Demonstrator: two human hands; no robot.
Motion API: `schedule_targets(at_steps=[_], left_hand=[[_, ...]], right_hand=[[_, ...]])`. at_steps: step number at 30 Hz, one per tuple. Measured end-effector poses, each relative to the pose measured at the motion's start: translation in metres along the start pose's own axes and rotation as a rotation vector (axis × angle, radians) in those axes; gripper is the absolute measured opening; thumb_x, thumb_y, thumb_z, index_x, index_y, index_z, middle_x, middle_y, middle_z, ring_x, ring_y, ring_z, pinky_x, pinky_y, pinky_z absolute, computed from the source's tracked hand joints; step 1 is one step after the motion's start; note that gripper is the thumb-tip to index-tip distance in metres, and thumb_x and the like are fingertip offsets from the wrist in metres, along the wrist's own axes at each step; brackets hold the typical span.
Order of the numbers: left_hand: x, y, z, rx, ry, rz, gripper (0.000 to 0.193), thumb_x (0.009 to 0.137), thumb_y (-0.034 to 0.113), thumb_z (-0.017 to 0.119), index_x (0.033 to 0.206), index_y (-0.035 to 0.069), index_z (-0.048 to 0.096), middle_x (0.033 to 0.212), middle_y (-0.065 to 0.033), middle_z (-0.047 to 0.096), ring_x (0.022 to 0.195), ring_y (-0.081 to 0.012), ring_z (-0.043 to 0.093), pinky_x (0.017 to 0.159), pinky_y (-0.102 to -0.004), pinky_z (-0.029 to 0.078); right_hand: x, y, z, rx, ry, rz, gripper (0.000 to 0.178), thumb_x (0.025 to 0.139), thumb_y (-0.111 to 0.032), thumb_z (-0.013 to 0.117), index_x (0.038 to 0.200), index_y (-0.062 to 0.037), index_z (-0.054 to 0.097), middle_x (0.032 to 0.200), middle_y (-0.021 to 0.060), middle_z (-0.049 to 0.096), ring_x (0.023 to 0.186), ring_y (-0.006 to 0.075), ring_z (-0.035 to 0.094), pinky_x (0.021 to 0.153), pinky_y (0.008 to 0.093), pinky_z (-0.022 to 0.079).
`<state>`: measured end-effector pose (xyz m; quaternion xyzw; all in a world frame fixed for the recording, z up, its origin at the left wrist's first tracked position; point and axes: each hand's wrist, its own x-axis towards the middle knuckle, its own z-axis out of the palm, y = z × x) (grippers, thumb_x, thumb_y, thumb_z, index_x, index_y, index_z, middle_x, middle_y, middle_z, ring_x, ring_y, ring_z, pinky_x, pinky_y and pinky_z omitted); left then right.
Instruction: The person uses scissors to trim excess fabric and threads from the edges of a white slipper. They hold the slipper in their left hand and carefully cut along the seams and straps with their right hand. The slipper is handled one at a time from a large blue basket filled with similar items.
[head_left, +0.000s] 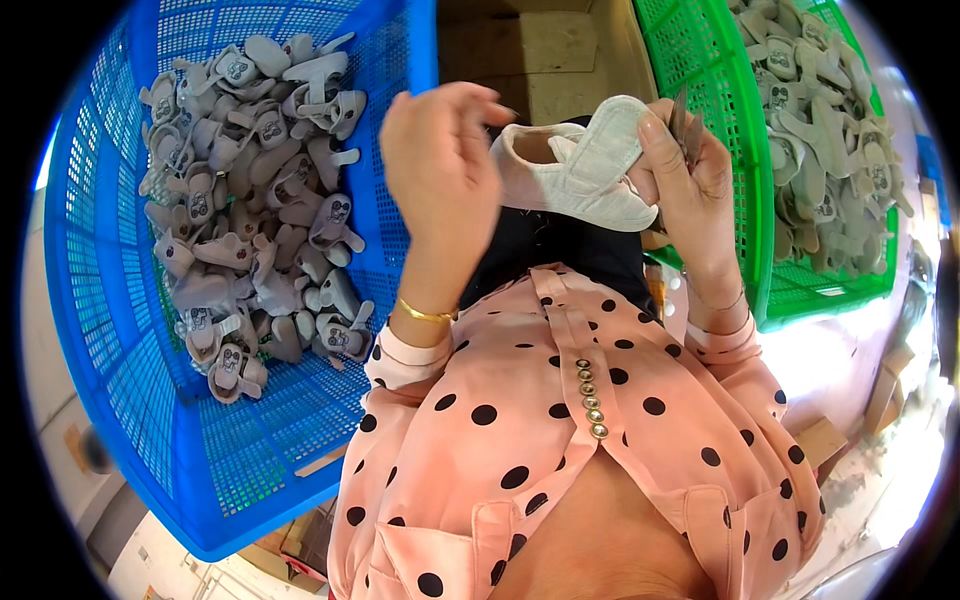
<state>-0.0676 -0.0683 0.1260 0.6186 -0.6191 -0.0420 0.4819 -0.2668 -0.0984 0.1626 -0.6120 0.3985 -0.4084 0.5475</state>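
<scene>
A small pale child's shoe point(560, 190) with a wide fastening strap point(606, 145) is held up in front of my lap. My right hand point(690, 190) grips its right end, the thumb pressed on the strap. Pointed metal blades point(685, 125), like those of small snips, stick up from the same hand; their handle is hidden. Beside the other end of the shoe is my left hand point(440, 165), its back toward me and its fingers bent and blurred. Whether it touches the shoe or pinches anything cannot be made out.
At my left stands a large blue plastic basket point(250, 480) with a heap of similar small shoes point(265, 190). A green basket point(715, 130) on the right holds more of them. Between the two is an open brown box point(540, 50). A small cardboard box point(820, 440) lies lower right.
</scene>
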Motion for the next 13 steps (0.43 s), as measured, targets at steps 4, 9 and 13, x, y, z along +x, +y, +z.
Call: schedule_targets(at_steps=[4, 9, 13], left_hand=[[0.0, -0.006, -0.005, -0.098, -0.004, -0.047, 0.018, 0.093, 0.012, 0.061, 0.11, 0.006, 0.065, 0.109, -0.0078, 0.065, 0.1, -0.0231, 0.06, 0.09, -0.0328, 0.046], [-0.012, 0.008, 0.0, -0.26, -0.251, 0.149, 0.024, 0.073, 0.016, 0.079, 0.093, 0.008, 0.068, 0.083, -0.0043, 0.067, 0.083, -0.0256, 0.06, 0.095, -0.0405, 0.044], [-0.026, 0.012, 0.008, -0.253, -0.15, -0.017, 0.022, 0.073, 0.014, 0.078, 0.093, 0.01, 0.069, 0.081, -0.0053, 0.067, 0.082, -0.0257, 0.061, 0.099, -0.0513, 0.04]], right_hand=[[0.002, -0.006, 0.003, -0.022, -0.036, 0.034, 0.025, 0.101, -0.02, 0.053, 0.084, -0.0018, 0.056, 0.058, -0.0044, 0.045, 0.054, 0.002, 0.039, 0.049, 0.0199, 0.033], [0.006, -0.005, 0.007, -0.169, -0.077, -0.008, 0.02, 0.1, -0.018, 0.056, 0.089, -0.0018, 0.057, 0.06, -0.0028, 0.048, 0.056, 0.0032, 0.042, 0.051, 0.0193, 0.036], [0.008, 0.006, 0.012, -0.31, 0.154, -0.146, 0.017, 0.098, -0.019, 0.06, 0.094, -0.0031, 0.058, 0.065, -0.0016, 0.054, 0.058, 0.006, 0.048, 0.055, 0.0188, 0.04]])
